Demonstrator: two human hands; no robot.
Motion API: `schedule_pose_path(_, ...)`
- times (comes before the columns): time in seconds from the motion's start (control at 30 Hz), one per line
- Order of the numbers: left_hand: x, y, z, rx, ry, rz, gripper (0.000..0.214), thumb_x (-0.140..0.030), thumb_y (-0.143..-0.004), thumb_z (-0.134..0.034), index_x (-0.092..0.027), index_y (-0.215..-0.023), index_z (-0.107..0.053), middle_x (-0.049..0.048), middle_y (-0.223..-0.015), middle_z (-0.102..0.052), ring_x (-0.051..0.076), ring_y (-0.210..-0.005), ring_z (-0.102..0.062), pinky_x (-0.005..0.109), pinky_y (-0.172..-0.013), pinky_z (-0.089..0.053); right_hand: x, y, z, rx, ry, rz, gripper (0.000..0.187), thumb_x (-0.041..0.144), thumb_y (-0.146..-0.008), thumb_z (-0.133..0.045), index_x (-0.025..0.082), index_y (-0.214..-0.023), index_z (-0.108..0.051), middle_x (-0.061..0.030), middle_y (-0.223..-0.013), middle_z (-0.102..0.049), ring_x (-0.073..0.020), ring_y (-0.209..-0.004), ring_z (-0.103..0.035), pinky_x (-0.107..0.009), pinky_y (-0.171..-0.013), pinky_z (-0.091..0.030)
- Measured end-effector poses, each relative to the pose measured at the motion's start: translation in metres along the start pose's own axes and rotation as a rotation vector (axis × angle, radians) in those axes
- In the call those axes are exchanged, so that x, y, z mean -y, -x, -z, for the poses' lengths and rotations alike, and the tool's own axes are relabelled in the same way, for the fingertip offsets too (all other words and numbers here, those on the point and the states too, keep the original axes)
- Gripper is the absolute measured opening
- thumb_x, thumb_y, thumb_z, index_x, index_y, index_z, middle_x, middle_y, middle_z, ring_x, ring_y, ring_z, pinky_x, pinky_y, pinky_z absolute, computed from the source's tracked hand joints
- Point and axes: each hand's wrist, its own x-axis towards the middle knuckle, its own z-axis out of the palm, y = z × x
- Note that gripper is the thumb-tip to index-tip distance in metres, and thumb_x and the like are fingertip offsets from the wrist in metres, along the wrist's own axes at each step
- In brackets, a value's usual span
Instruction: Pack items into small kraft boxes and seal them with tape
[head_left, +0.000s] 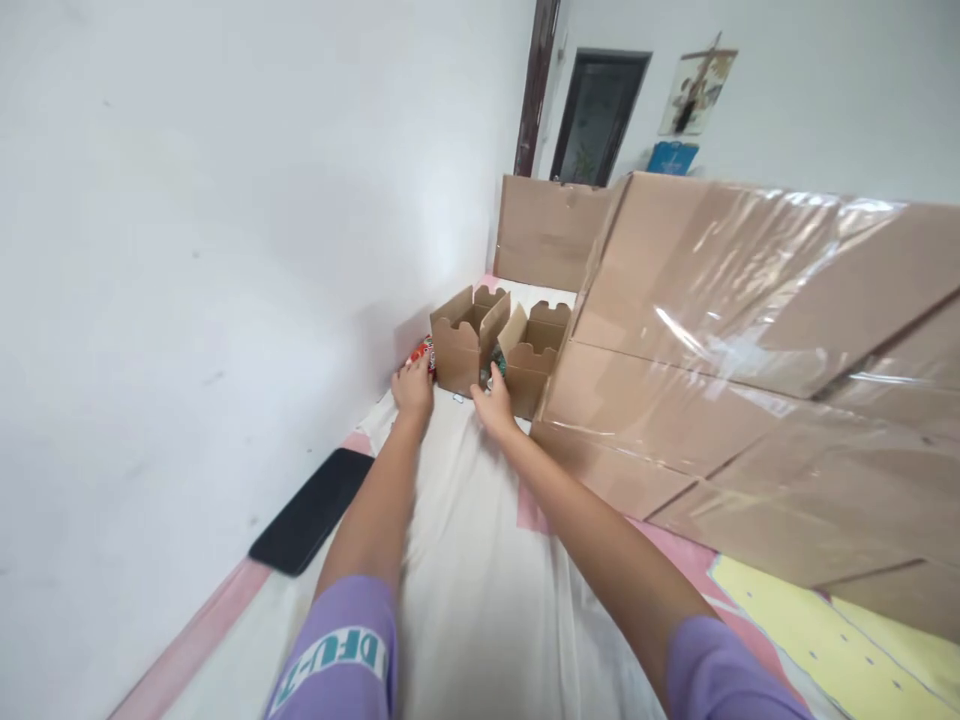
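Observation:
My left hand (413, 386) is at the left side of a small open-topped cardboard box (456, 358), its fingers stretched forward beside a red patterned thing (422, 350) near the wall. At the same box's right front corner is my right hand (494, 406), thumb by the front face and fingers along the side. A second open cardboard box (527, 385) stands just right of it. Between the two boxes something green (498, 357) shows in part; its kind is hidden. Both boxes have notched flaps standing up.
A large stack of cardboard boxes (720, 360) wrapped in clear film rises on the right. The white wall (225, 250) bounds the left. A black phone-like slab (311, 512) lies by the wall on the pale cloth (480, 600). Another cardboard panel (551, 232) stands at the back.

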Motion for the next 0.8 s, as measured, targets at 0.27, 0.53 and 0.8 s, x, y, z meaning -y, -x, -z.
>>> schedule_pose_path(0.27, 0.008, -0.024, -0.007, -0.156, 0.317, 0.053, 0.038, -0.043, -0.099, -0.061, -0.018, -0.127, -0.063, 0.0101, -0.126, -0.067, 0.023, -0.112, -0.066, 0.047, -0.097, -0.057, -0.011, -0.014, -0.024, 0.084, -0.128, 0.042, 0.085, 0.018, -0.081, -0.06, 0.018, -0.159, -0.029, -0.0136, -0.167, -0.037, -0.0216, -0.151, -0.041, -0.042, -0.123, -0.037)
schedule_pose_path(0.53, -0.031, -0.012, 0.074, -0.241, 0.58, -0.048, 0.05, -0.044, -0.109, -0.034, -0.008, -0.13, -0.062, 0.0086, -0.128, -0.062, 0.023, -0.112, -0.066, 0.042, -0.097, -0.056, 0.052, 0.014, -0.008, 0.292, -0.167, 0.281, 0.08, 0.016, -0.085, -0.062, 0.022, -0.159, -0.034, -0.01, -0.171, -0.028, -0.0229, -0.157, -0.029, -0.047, -0.125, -0.034)
schedule_pose_path(0.8, -0.07, 0.099, 0.177, 0.022, 0.536, 0.031, 0.041, -0.041, -0.097, -0.064, -0.02, -0.132, -0.06, 0.0103, -0.133, -0.062, 0.025, -0.117, -0.064, 0.046, -0.096, -0.058, 0.126, 0.176, 0.049, 0.635, 0.013, 0.882, 0.062, 0.024, -0.096, -0.052, 0.03, -0.158, -0.045, -0.0063, -0.152, -0.053, -0.0193, -0.14, -0.051, -0.034, -0.12, -0.041)
